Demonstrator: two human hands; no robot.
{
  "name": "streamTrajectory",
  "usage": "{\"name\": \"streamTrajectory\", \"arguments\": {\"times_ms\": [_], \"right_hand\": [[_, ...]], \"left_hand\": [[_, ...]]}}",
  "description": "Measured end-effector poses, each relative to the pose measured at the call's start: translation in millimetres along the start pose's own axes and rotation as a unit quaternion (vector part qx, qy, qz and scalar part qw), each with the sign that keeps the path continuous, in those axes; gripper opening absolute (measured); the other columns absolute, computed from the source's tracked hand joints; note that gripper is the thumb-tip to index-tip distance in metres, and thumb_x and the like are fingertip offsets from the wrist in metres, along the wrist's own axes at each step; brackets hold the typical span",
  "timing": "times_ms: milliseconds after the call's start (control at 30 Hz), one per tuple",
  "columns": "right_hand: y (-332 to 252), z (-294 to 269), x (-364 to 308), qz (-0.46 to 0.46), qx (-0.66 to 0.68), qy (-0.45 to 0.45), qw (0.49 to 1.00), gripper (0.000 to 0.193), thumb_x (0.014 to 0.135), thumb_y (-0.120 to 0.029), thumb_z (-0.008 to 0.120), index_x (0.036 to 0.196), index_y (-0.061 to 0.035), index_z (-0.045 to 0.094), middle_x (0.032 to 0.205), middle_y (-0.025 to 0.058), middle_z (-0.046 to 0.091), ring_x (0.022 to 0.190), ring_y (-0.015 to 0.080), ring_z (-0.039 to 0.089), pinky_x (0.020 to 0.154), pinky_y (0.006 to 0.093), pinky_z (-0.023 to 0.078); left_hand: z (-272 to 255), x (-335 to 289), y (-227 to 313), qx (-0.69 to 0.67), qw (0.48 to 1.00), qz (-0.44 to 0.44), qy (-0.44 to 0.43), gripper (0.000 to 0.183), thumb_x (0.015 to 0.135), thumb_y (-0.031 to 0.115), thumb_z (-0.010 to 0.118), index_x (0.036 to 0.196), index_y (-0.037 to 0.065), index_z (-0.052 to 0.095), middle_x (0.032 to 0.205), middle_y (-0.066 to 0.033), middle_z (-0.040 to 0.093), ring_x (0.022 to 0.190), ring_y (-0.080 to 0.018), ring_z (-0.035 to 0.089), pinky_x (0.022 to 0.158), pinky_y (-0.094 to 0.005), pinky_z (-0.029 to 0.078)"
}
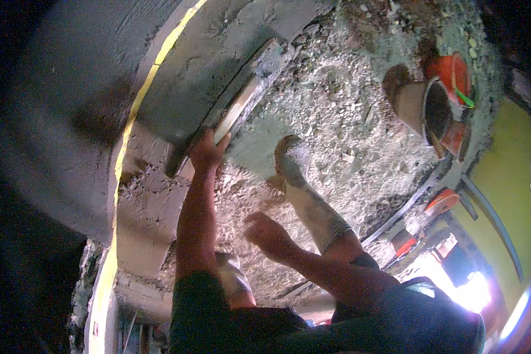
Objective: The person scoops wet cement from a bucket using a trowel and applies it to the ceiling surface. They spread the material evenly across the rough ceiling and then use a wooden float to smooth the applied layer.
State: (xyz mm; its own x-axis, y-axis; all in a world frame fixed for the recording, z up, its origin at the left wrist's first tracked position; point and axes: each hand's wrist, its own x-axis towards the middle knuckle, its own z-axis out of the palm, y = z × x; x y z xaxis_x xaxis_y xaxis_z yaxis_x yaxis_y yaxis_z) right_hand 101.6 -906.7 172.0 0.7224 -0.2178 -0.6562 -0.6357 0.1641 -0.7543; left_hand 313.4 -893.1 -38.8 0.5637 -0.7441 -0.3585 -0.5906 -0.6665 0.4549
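Observation:
My left hand (206, 152) is closed round the near end of the pale bar-shaped handle of a long float (248, 97). The float lies slantwise along the edge of a smooth grey mortar strip (197, 74), its far end smeared with mortar. My right hand (270, 236) hangs over the rough ground, apart from the float, with nothing visible in it and its fingers loosely bent. Close to the left forearm the mortar (150, 209) is rougher and lumpy. A yellow strip (137, 100) runs along the mortar's left side.
Rubble ground (348, 100) stretches to the right, under my boot (292, 159). Farther right stand a mortar-caked bucket (416, 106) and an orange bucket (454, 71). An orange round-ended thing (442, 202) lies near a curved grey strip (495, 218). A bright light (475, 292) glares at lower right.

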Motion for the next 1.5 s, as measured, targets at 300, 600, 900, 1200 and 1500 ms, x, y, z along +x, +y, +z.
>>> {"name": "streamTrajectory", "arguments": {"times_ms": [300,600,900,1200,1500], "right_hand": [[28.6,-13.5,10.7,-0.126,-0.067,0.039,0.989,0.006,0.083,-0.009,0.056,0.086,-0.0048,0.054,0.099,0.0168,0.055,0.095,0.0319,0.055,0.081,0.0402,0.050],[18.6,-23.8,18.4,-0.086,-0.082,0.021,0.993,0.009,0.085,-0.011,0.055,0.086,-0.0026,0.058,0.103,0.0156,0.057,0.100,0.0327,0.055,0.085,0.0383,0.048],[5.7,-49.3,25.4,-0.007,0.063,-0.039,0.997,0.018,0.091,-0.013,0.050,0.102,0.0003,0.055,0.110,0.0178,0.052,0.097,0.0316,0.056,0.089,0.0381,0.045],[-5.5,-63.5,33.8,0.116,0.178,-0.027,0.977,0.027,0.091,-0.017,0.051,0.112,-0.0006,0.049,0.105,0.0194,0.057,0.094,0.0303,0.058,0.083,0.0391,0.046],[6.4,-54.2,39.8,-0.116,-0.091,0.001,0.989,0.022,0.083,-0.028,0.062,0.091,-0.0082,0.061,0.102,0.0125,0.058,0.098,0.0288,0.057,0.077,0.0379,0.052]], "left_hand": [[15.2,100.0,65.0,0.008,0.998,-0.033,-0.052,0.058,0.082,0.058,0.055,0.108,0.006,0.060,0.090,-0.0226,0.066,0.082,-0.0402,0.065,0.071,-0.0480,0.052],[6.3,118.7,96.0,-0.006,1.000,0.022,0.013,0.052,0.082,0.045,0.062,0.111,0.002,0.057,0.098,-0.0235,0.064,0.087,-0.0418,0.063,0.077,-0.0489,0.051],[19.1,212.6,169.2,0.045,0.998,0.004,-0.042,0.052,0.084,0.051,0.056,0.109,0.006,0.059,0.095,-0.0216,0.066,0.086,-0.0409,0.064,0.077,-0.0486,0.051],[14.6,227.7,169.6,-0.012,0.997,-0.082,-0.003,0.052,0.084,0.049,0.058,0.105,0.002,0.057,0.092,-0.0243,0.065,0.087,-0.0432,0.063,0.075,-0.0509,0.050],[19.1,202.6,195.6,0.036,0.997,-0.020,-0.065,0.050,0.083,0.049,0.059,0.104,0.004,0.060,0.093,-0.0211,0.065,0.087,-0.0410,0.064,0.076,-0.0491,0.051]]}}
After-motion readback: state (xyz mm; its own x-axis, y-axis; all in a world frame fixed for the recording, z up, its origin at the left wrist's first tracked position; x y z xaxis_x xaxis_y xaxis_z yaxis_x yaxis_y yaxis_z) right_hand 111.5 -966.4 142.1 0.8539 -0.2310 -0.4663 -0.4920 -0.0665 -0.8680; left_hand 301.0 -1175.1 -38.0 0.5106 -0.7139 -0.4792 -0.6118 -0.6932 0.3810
